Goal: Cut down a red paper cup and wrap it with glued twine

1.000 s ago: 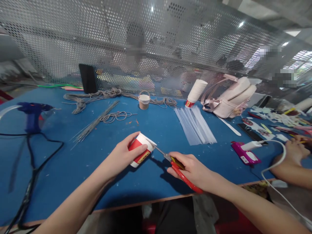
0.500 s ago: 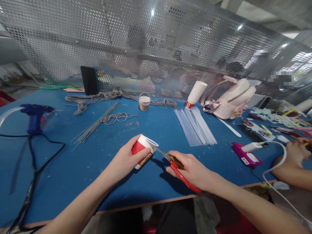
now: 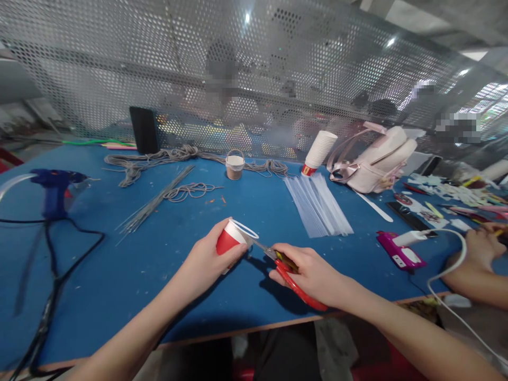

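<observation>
A red and white paper cup [image 3: 229, 242] is tilted in my left hand [image 3: 211, 251], its mouth facing up and right. My fingers wrap round its side. My right hand [image 3: 306, 270] grips red-handled pliers [image 3: 294, 286], which also show yellow at the grip. Their narrow metal tip meets the cup at the right end of its rim; I cannot tell whether it pierces or only touches the paper. Beyond the cup stands a small bucket made from a cup [image 3: 235, 168], with a handle over its top.
A blue glue gun [image 3: 55, 193] with black cables stands at left. Thin wires [image 3: 156, 201] and grey cord [image 3: 190, 191] lie nearby. Clear strips [image 3: 317, 206], stacked cups [image 3: 320, 151], a pink backpack [image 3: 377, 161] and a purple power strip [image 3: 400, 251] are rightward. Another person's hand [image 3: 478, 248] is far right.
The cup has turned slightly in my left hand, so its yellow label is now covered by my thumb. The pliers stay at the rim with hardly any movement.
</observation>
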`<action>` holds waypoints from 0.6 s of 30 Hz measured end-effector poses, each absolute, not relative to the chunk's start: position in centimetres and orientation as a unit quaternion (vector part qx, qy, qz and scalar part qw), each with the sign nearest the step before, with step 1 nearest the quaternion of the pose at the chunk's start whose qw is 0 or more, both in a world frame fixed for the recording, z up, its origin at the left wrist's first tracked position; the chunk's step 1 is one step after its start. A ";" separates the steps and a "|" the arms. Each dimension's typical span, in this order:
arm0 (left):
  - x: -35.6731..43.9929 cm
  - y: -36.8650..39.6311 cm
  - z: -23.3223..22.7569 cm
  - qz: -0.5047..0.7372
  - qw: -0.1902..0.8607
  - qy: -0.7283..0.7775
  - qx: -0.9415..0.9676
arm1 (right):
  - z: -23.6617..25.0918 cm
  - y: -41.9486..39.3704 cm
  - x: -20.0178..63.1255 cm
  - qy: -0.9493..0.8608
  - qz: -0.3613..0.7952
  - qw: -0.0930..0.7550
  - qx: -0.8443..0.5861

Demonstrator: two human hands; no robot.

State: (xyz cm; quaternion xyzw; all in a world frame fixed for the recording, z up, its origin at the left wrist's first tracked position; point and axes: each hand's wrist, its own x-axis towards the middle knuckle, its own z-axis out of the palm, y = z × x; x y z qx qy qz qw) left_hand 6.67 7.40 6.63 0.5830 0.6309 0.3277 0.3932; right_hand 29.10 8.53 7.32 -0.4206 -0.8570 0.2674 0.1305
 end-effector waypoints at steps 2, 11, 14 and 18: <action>6.6 7.4 6.4 0.333 0.378 0.631 0.590 | 7.2 8.6 29.1 -0.859 0.262 0.130 -0.420; 6.5 7.5 6.0 0.324 0.334 0.639 0.612 | 7.2 8.7 29.1 -0.863 0.256 0.139 -0.413; 6.5 7.6 6.0 0.320 0.320 0.645 0.616 | 7.0 8.6 29.2 -0.858 0.267 0.141 -0.415; 6.5 7.6 5.9 0.322 0.308 0.655 0.610 | 6.9 8.4 29.3 -0.851 0.287 0.141 -0.416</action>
